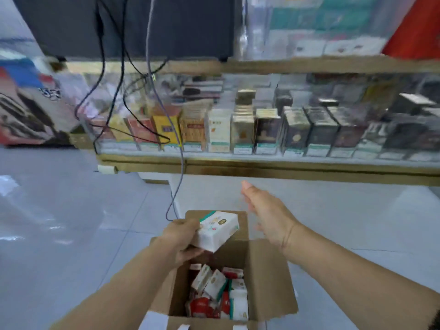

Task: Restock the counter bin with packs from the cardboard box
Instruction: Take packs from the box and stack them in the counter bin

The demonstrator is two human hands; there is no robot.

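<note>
Tiled floor point(59, 222), glass case point(285, 166) at 12 o'clock. Box point(269, 277) at 6 o'clock, open, packs point(214, 289) inside. Your left hand point(181, 236) grips one white pack point(217, 231) above it; right hand point(266, 210) spread, empty. Carry the pack level toward 12 o'clock, minding the cables point(181, 160).

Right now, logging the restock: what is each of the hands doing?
Left hand: holding a white rectangular pack with green trim.
Right hand: open, holding nothing.
</note>
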